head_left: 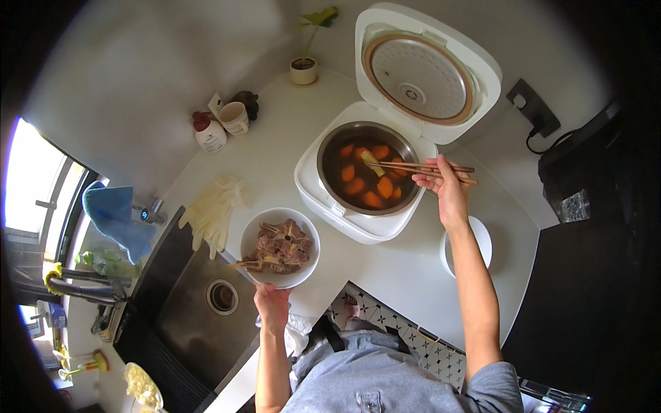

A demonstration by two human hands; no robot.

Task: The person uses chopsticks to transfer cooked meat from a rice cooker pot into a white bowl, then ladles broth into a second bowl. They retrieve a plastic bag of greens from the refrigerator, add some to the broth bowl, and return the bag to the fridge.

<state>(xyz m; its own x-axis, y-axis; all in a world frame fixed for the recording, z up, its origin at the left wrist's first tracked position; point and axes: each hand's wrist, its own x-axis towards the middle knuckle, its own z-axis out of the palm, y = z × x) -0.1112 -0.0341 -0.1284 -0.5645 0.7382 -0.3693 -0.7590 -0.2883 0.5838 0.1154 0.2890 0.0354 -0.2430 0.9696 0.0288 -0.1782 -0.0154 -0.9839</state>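
Note:
My right hand [445,188] holds a pair of wooden chopsticks [421,168]; their tips touch a yellowish-green piece of food [373,163] in the metal inner pot [324,178] of a white rice cooker [361,229]. Orange carrot-like chunks [384,187] lie in dark brown liquid around it. The cooker's lid [428,72] stands raised. My left hand [272,304] grips the near rim of a white bowl [315,253], which holds pieces of cooked meat on the bone [284,242]. The bowl is left of the cooker, over the counter beside the sink.
A metal sink [196,320] lies at the left, with pale gloves [211,211] at its corner. A second white bowl [483,240] is partly behind my right forearm. A pump bottle [210,135], a mug [234,118] and a potted plant [303,72] stand along the wall.

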